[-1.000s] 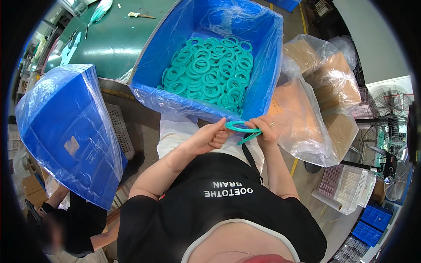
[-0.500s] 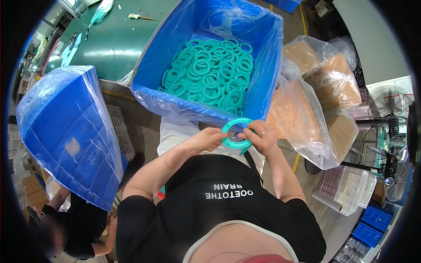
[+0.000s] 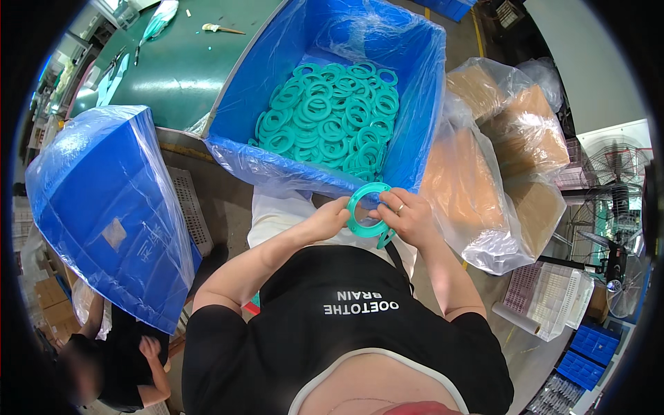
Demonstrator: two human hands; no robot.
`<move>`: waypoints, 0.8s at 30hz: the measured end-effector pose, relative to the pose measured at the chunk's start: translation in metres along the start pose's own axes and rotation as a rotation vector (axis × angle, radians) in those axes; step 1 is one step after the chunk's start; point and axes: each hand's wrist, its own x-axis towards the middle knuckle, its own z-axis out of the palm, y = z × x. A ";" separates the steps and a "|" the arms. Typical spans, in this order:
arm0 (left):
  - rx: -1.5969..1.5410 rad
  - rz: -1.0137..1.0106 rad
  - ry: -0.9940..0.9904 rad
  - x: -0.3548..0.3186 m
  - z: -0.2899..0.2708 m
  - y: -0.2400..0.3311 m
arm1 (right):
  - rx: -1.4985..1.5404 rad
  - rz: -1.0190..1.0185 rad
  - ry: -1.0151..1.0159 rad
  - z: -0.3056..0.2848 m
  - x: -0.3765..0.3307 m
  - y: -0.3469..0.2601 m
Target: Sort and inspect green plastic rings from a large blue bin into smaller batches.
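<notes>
I hold a teal plastic ring (image 3: pixel 364 230) in front of my waist, close to the near wall of a plastic-lined blue bin (image 3: pixel 294 169). At the ring's left side, the fingers of my left hand (image 3: pixel 330 218) are closed on its rim. My right hand (image 3: pixel 409 216), wearing a finger ring, pinches the opposite side, with some fingertips reaching over the opening. A small teal loop (image 3: pixel 385 239) hangs at the lower right of the ring. Inside the bin lies a heap of similar teal rings (image 3: pixel 325 117).
Left of me leans another plastic-covered blue bin (image 3: pixel 117 207); a co-worker (image 3: pixel 124 360) sits below it. A green table (image 3: pixel 183 62) holds a brush (image 3: pixel 223 28). Bagged cardboard boxes (image 3: pixel 477 180) stand on the right, near a fan (image 3: pixel 615 242) and crates (image 3: pixel 546 297).
The held ring has tilted a little and shifted slightly up and left between my hands. The co-worker's arm at lower left has moved up.
</notes>
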 end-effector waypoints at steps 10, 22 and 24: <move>-0.790 0.065 0.063 -0.002 -0.018 0.014 | 0.641 0.956 0.255 0.020 -0.007 0.012; -1.139 -0.225 -0.350 -0.021 0.037 0.037 | 0.499 0.383 0.752 0.013 0.009 0.009; -1.175 -0.211 -0.340 -0.021 0.038 0.036 | 0.421 0.327 0.731 0.005 0.014 0.008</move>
